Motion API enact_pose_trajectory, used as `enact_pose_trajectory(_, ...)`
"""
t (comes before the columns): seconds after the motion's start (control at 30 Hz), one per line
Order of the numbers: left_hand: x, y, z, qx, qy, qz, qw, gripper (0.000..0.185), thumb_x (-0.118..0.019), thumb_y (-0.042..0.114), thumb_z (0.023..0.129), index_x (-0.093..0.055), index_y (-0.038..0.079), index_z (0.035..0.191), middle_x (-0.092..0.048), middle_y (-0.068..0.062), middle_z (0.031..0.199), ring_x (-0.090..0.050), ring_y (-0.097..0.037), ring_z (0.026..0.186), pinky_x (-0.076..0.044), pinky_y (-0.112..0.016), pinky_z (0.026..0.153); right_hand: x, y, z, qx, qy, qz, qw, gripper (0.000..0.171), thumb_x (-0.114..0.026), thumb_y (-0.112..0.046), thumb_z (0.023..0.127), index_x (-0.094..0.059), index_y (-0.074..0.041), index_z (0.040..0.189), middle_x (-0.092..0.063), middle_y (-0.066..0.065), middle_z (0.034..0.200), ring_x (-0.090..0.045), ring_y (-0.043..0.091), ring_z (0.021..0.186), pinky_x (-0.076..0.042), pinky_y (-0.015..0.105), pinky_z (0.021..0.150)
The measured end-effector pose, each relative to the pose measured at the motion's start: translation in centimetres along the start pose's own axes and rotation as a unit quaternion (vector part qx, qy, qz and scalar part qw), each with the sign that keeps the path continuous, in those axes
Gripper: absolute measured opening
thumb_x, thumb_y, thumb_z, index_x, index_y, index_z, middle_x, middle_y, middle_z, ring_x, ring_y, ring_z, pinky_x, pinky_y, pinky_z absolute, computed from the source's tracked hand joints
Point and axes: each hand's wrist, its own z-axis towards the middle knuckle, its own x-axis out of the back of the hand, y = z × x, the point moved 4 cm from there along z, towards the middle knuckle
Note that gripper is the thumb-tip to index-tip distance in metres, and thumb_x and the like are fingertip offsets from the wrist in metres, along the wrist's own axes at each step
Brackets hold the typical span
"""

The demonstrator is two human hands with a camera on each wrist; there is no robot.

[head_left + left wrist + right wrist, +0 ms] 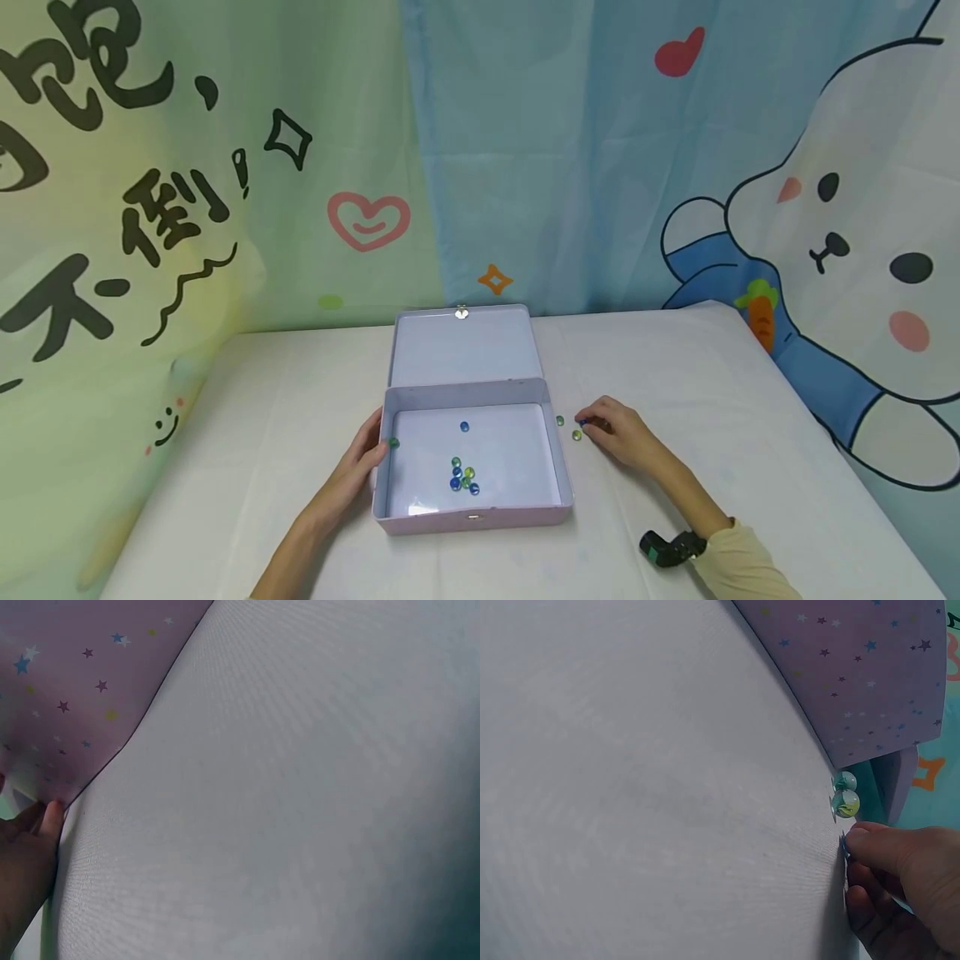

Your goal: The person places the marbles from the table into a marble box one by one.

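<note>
An open metal box (474,521), lilac with small stars outside, stands on the table with its lid (465,346) tipped back. Several glass marbles lie inside it, among them a blue marble (464,426) apart from a small cluster (465,479) and a green marble (393,443) by the left wall. My left hand (352,467) rests against the box's left side, its fingers along the outer wall. To the right of the box, my right hand (618,433) pinches a dark blue marble (582,423) between thumb and fingertips, close over the cloth.
Beside the box's right wall lie a green marble (560,421) and a yellow-green marble (577,435), both near my right fingertips. A black device (671,550) sits at the right wrist. White cloth (300,375) covers the table; a printed curtain (517,167) hangs behind.
</note>
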Motion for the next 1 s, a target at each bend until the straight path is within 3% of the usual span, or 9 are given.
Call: enact_pose_trajectory(1.0,0.04,-0.05,-0.07,-0.002,-0.004,-0.008,1.0000,0.057,-0.038,0.030,0.103,-0.014,0.026,0.155,-0.017,-0.010,0.163,-0.014,-0.034,0.151,-0.012,-0.057,0.117,0.23,-0.27,0.34,-0.007,0.015,-0.015,1.000,0.015,-0.066,-0.008,0.090,-0.070,-0.007,0.104,-0.065,0.003,0.095,-0.057,0.011,0.083,-0.052,0.022,0.075)
